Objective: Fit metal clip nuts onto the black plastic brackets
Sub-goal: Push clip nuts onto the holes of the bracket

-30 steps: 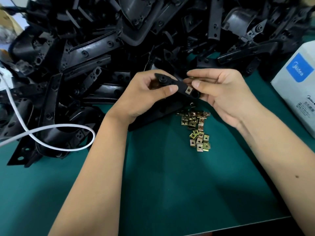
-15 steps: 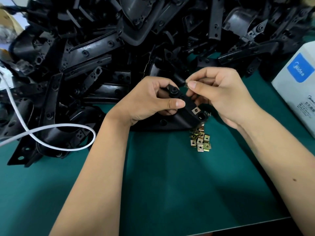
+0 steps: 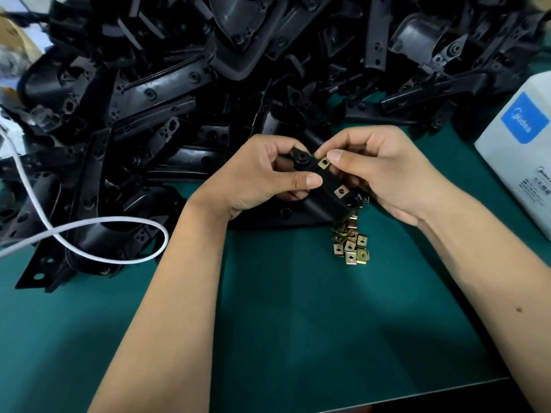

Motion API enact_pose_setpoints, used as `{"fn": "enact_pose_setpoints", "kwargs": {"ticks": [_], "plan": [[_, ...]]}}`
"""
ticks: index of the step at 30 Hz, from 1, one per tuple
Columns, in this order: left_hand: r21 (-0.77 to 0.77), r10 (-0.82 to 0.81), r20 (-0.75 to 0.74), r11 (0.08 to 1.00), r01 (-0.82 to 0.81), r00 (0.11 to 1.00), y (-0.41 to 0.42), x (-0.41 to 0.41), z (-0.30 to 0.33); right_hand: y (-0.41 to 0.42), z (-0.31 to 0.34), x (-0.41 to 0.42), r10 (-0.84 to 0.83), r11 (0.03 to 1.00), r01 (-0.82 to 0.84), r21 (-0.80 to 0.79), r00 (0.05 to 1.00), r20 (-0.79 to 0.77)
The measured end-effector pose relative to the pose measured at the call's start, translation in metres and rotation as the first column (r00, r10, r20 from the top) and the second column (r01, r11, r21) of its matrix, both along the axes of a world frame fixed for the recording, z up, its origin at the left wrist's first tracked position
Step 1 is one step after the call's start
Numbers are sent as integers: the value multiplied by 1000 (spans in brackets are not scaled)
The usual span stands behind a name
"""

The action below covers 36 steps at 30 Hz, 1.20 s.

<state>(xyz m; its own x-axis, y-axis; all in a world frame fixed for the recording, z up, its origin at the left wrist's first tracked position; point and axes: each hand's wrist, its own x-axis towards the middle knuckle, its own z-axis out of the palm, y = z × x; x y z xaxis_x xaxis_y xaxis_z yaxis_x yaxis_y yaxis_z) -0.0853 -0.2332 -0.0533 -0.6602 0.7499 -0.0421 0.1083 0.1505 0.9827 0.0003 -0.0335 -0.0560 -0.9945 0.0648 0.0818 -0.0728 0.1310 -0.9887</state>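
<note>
My left hand [image 3: 256,177] grips a black plastic bracket [image 3: 328,201] above the green mat, thumb across its top face. My right hand [image 3: 384,171] pinches a brass-coloured clip nut [image 3: 323,164] against the bracket's upper edge with thumb and fingertips. A second clip nut [image 3: 341,191] sits fitted lower on the same bracket. A small heap of loose clip nuts [image 3: 351,245] lies on the mat just below the bracket, partly hidden by it.
A large pile of black plastic brackets [image 3: 208,84] fills the back and left. A white cable [image 3: 98,231] loops over the left part of the pile. A white Midea box [image 3: 518,150] stands at the right. The green mat [image 3: 298,323] spreads toward the front edge.
My right hand brought a clip nut down onto the bracket's upper edge, where it now shows beside the thumb. The bracket turned and tilted in my left hand, covering part of the nut heap.
</note>
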Motion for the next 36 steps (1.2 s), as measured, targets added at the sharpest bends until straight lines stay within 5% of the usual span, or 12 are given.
{"fn": "enact_pose_setpoints", "kwargs": {"ticks": [15,36], "plan": [[18,-33,-25,999,34,999,1,2,0,-2,1,0,53,994,-51,-98,998,19],[58,8,-155,998,1,988,10,5,0,8,4,1,124,992,-124,-38,992,9]]}}
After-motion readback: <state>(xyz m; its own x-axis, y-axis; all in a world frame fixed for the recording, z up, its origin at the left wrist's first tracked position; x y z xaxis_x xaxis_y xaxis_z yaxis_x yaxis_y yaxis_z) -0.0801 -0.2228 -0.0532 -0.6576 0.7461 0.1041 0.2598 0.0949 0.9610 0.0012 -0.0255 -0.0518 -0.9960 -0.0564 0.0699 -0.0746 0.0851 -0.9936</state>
